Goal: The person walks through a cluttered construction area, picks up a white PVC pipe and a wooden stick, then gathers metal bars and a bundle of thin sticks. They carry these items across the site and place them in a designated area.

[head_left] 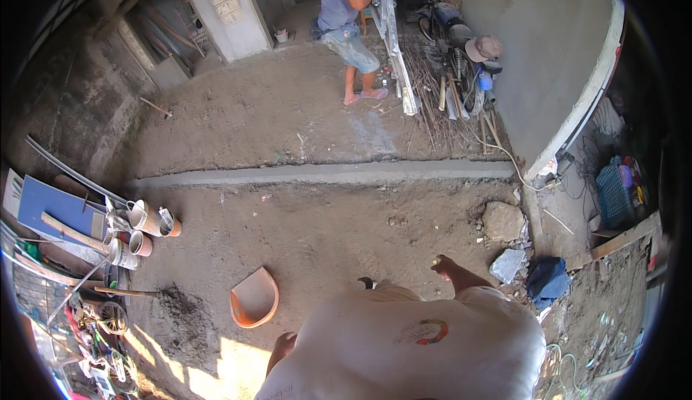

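Note:
My right hand hangs over the bare earth floor beyond my white shirt. Its fingers are curled, with a small pale spot at their tips; whether that is a held thing I cannot make out. Part of my left hand shows at the shirt's left edge, its fingers hidden. Nearest to it lies an orange tub with a curved rim, one straight side and a greyish inside. A dark shoe tip pokes out in front of the shirt.
A concrete strip crosses the floor. Beyond it another person stands by long metal sheets, sticks and a motorcycle. Buckets and a shovel are at left; a boulder and blue cloth at right.

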Action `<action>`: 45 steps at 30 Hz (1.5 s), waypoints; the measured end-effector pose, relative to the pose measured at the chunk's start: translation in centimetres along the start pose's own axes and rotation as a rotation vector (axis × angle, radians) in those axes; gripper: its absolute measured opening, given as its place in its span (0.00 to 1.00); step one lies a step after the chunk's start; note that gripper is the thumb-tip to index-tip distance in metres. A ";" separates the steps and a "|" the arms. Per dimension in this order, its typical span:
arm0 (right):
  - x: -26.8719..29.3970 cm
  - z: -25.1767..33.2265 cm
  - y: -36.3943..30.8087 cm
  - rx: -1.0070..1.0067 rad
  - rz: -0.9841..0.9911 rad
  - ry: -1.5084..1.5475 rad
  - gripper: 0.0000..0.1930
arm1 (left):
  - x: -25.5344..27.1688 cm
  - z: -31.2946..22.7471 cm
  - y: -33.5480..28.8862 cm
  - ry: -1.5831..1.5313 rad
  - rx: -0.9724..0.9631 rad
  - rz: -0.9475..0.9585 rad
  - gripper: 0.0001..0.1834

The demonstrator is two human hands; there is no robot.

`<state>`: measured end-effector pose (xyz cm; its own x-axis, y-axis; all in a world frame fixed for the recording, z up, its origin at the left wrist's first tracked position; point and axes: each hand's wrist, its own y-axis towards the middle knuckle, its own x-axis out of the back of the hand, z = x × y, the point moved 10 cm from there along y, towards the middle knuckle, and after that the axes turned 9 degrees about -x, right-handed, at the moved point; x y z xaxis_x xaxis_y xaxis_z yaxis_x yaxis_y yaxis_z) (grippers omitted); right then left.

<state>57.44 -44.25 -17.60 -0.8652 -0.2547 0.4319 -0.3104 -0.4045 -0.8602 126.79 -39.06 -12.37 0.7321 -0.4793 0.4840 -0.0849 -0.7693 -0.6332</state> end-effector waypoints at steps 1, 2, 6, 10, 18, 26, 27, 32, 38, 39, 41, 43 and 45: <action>0.0 3.9 -0.1 0.058 -0.013 -0.044 0.37 | 0.6 1.3 0.1 0.024 0.023 0.026 0.26; 1.1 8.2 -0.4 0.184 -0.140 -0.143 0.38 | 1.3 1.9 0.6 0.037 0.040 0.049 0.26; -1.4 25.7 -3.7 0.281 -0.122 -0.147 0.37 | 7.9 5.2 3.1 0.029 0.143 0.032 0.25; 0.4 31.4 -0.7 0.536 -0.457 -0.267 0.38 | 13.4 2.8 13.1 -0.001 0.069 0.069 0.25; -20.2 34.8 -1.5 0.048 0.080 -0.033 0.36 | 33.2 8.9 21.1 -0.035 0.118 0.008 0.23; -25.4 42.7 -2.1 0.078 0.072 -0.057 0.34 | 49.3 1.3 33.2 -0.252 0.114 -0.109 0.26; -24.7 42.2 -1.6 0.056 0.047 -0.033 0.34 | 49.1 -2.1 34.8 -0.272 0.103 -0.088 0.26; -22.2 44.5 0.5 0.045 -0.022 -0.014 0.34 | 49.4 -13.7 41.2 -0.183 -0.029 0.035 0.28; -20.1 52.1 4.6 -0.048 0.015 0.029 0.33 | 52.4 -13.6 47.2 -0.076 0.087 0.110 0.28; -19.5 53.4 5.4 -0.069 0.031 0.093 0.33 | 52.5 -12.7 47.2 -0.028 0.154 0.123 0.28; -17.4 58.4 6.9 0.014 -0.006 0.097 0.32 | 53.9 -9.7 49.7 0.192 -0.100 0.220 0.26; -14.8 63.8 7.8 0.181 -0.116 -0.019 0.31 | 55.1 -6.9 51.9 0.348 -0.196 0.217 0.23; -12.4 66.8 8.9 0.175 -0.126 0.013 0.31 | 55.5 -6.4 53.7 0.489 -0.261 0.210 0.21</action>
<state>91.72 -103.40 -12.54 -0.8292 -0.1814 0.5287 -0.3443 -0.5793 -0.7388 158.56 -109.66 -15.66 0.2906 -0.7236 0.6261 -0.4031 -0.6860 -0.6058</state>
